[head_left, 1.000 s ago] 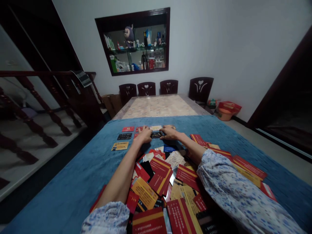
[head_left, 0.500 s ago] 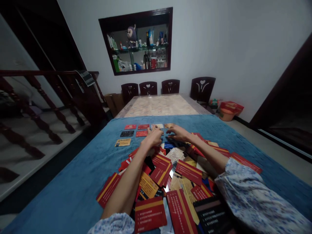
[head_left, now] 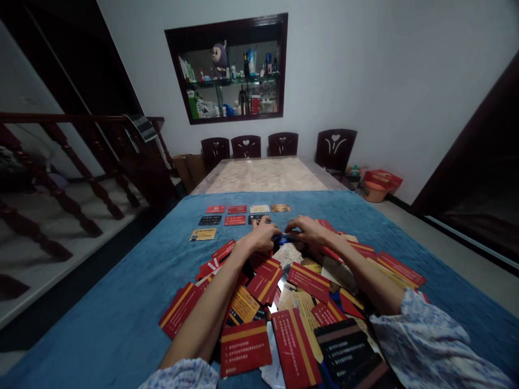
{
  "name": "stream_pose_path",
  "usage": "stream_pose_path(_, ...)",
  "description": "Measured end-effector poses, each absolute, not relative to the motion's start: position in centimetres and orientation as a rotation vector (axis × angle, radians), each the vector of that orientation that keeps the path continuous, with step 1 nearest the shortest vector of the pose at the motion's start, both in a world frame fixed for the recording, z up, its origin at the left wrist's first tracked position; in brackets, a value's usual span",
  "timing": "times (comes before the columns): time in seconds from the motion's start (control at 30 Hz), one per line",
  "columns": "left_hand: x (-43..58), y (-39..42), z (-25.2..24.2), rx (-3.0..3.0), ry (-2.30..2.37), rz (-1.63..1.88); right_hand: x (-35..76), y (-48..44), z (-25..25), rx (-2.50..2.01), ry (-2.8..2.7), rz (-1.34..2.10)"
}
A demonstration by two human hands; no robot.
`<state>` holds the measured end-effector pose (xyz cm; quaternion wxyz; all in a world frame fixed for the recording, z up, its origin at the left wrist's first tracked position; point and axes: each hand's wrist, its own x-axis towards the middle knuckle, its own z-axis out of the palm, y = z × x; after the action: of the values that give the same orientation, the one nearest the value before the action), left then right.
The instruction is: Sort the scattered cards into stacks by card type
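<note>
Hands [head_left: 264, 236] shifted to blue card [head_left: 285, 238], far edge of pile [head_left: 265, 282]; cloth [head_left: 121, 302] leftward.

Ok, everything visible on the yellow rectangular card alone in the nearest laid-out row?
The yellow rectangular card looks like thin plastic or coated board. Dark print runs along its far edge; a small dark figure sits at left. It lies flat on the blue plush cloth, apart from the black rectangular card beyond it. Only the cloth touches it.
</note>
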<state>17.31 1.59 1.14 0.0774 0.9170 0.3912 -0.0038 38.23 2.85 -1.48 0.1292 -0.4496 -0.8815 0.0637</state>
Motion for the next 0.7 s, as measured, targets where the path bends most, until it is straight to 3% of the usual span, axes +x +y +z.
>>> stream_pose_path(0.7, 17.3, 3.2, -0.8, 2.732, 1.294, -0.03, 38.7, 4.1, -4.0, -1.343, -2.59, 0.205)
